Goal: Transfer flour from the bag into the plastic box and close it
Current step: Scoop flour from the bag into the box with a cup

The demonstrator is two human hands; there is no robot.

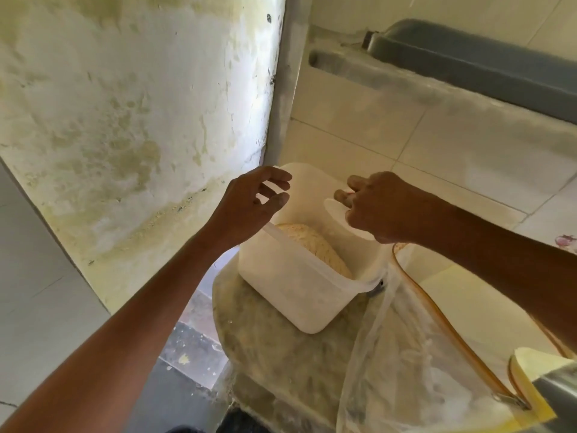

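A translucent white rectangular plastic box [296, 285] sits tilted on a rounded, flour-dusted sack-like mound [281, 354], and a heap of pale tan flour [315, 245] lies inside it against the far right side. The box is uncovered over most of its mouth. The right hand [374, 207] reaches in from the right with its fingers curled, pinching the edge of a white, rounded plastic lid [338, 214] that stands tilted over the far right rim of the box. The left hand [253, 204] hovers just above the left rim with its fingers spread and relaxed, holding nothing; whether it touches the rim cannot be told. To the right of the box a clear, flour-clouded plastic bag [406, 354] drapes down, with an amber-coloured hose or cord [437, 314] curving along it. A stained, yellowish plaster wall [125, 104] fills the left, and a white tiled surface [406, 135] lies behind the box, with a grey-blue tray-like object [468, 57] resting at the top right.
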